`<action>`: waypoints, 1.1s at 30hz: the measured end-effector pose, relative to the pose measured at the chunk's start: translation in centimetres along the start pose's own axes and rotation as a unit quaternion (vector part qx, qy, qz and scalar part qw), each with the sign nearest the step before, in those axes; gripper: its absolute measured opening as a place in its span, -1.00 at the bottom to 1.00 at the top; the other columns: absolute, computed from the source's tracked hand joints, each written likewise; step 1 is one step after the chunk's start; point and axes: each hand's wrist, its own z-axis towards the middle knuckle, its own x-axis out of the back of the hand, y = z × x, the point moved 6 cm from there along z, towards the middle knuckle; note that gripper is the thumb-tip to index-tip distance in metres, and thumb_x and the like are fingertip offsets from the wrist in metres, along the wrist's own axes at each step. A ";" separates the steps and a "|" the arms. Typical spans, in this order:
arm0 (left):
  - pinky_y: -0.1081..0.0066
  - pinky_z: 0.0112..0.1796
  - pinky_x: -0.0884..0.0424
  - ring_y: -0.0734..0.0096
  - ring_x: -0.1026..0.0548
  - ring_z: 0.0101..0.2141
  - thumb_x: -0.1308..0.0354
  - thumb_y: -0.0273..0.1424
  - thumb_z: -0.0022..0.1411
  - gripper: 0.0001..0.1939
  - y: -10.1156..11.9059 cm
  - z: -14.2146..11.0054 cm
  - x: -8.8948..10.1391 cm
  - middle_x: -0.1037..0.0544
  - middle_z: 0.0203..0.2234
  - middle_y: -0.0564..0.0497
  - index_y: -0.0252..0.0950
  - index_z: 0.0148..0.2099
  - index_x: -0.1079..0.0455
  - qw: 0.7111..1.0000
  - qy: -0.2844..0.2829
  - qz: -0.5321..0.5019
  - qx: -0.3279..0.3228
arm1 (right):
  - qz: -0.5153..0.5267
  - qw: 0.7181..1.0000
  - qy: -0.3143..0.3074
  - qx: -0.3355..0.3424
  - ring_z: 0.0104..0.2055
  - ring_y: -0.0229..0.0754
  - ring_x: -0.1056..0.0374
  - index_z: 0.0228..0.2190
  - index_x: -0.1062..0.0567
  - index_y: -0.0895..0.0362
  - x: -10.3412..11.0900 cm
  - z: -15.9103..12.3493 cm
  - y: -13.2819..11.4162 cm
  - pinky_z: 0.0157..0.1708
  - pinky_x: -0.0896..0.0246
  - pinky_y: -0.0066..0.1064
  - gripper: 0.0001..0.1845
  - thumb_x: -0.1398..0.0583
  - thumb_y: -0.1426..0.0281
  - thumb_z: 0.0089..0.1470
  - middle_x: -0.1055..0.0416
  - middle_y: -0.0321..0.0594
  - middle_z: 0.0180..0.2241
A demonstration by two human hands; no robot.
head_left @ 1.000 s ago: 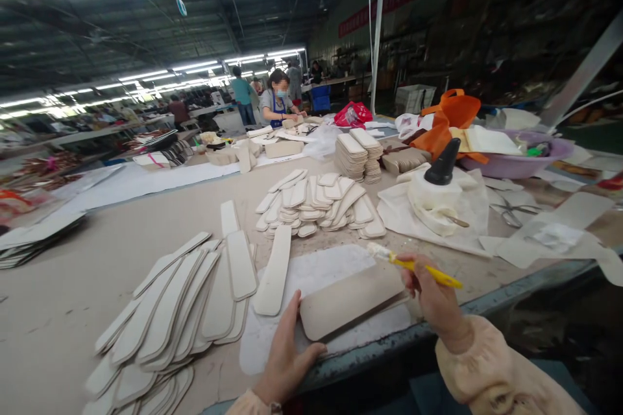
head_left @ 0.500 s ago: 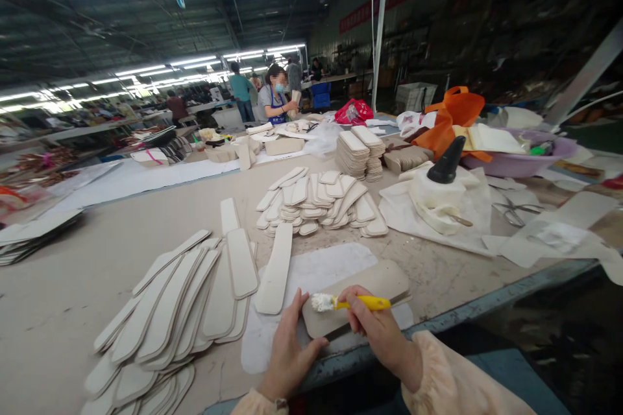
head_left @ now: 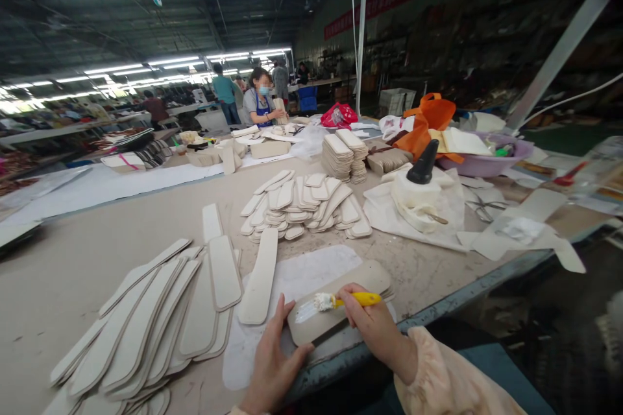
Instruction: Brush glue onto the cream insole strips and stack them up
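A long round-cornered grey-beige panel (head_left: 367,277) lies near the table's front edge, apparently with more pieces under its right end. My right hand (head_left: 374,327) grips the yellow handle of a brush (head_left: 366,299), whose white-coated bristles touch the panel's top. Left of the bristles, a wet white streak (head_left: 305,312) shows on the panel. My left hand (head_left: 275,360) is at the panel's left end, thumb and fingers spread around the corner. Beneath the panel is a white sheet (head_left: 238,353). A single pale strip (head_left: 260,279) rests partly on that sheet.
Fanned pale strips (head_left: 141,324) cover the left front. A heap of smaller pieces (head_left: 296,204) and neat stacks (head_left: 338,155) lie beyond. At right are a white tub with a black cone (head_left: 422,165), scissors (head_left: 481,207) and a purple basin (head_left: 479,165). A co-worker (head_left: 263,100) stands across the table.
The brush has moved right along the panel relative to its left end, leaving a white streak. The whole view has shifted, so the scene appears farther left. Both hands keep their poses.
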 end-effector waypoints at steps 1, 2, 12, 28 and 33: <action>0.07 0.19 -0.07 0.16 -0.23 0.17 -0.22 -0.32 0.08 -0.08 0.1 0.1 0.0 -0.29 0.17 -0.13 -0.22 0.35 0.24 1.000 0.000 0.002 0.002 | -0.013 1.000 0.013 -0.003 -0.62 -0.28 -0.15 -0.38 -0.39 0.12 0.9 0.1 0.2 -0.54 -0.05 -0.45 -0.64 0.02 0.13 0.21 -0.16 -0.42 -0.70; 0.07 0.19 -0.06 0.15 -0.23 0.17 -0.21 -0.31 0.08 -0.08 0.1 0.1 0.1 -0.30 0.17 -0.14 -0.22 0.35 0.24 1.000 0.001 0.003 0.004 | -0.026 0.999 0.027 -0.006 -0.62 -0.27 -0.15 -0.39 -0.40 0.12 1.9 0.1 0.3 -0.54 -0.05 -0.45 -0.63 0.02 0.12 0.21 -0.16 -0.41 -0.70; 0.03 0.17 -0.10 0.11 -0.26 0.15 -0.20 -0.28 0.08 -0.09 -0.9 0.2 0.1 -0.32 0.16 -0.10 -0.18 0.35 0.22 1.000 0.020 0.006 -0.009 | -0.161 0.969 0.189 0.006 -0.60 -0.20 -0.20 -0.36 -0.44 0.12 11.0 0.5 0.9 -0.52 -0.07 -0.39 -0.58 0.03 0.09 0.19 -0.21 -0.33 -0.69; 0.07 0.16 -0.14 0.11 -0.30 0.13 -0.31 -0.41 -0.05 -0.03 0.5 -0.1 0.4 -0.32 0.15 -0.17 -0.26 0.33 0.12 0.999 0.022 -0.032 0.002 | 0.142 0.988 -0.050 -0.045 -0.66 -0.34 -0.01 -0.32 -0.38 0.14 -2.2 -1.9 -0.1 -0.63 0.08 -0.49 -0.61 -0.01 0.07 0.19 -0.08 -0.46 -0.72; 0.08 0.15 -0.16 0.11 -0.32 0.11 -0.31 -0.41 -0.05 -0.02 0.5 0.0 0.4 -0.34 0.14 -0.17 -0.27 0.34 0.13 0.999 0.025 -0.041 0.003 | 0.115 0.990 -0.066 -0.040 -0.66 -0.34 -0.04 -0.35 -0.40 0.14 -3.4 -1.7 0.3 -0.61 0.05 -0.49 -0.64 -0.01 0.13 0.20 -0.11 -0.46 -0.73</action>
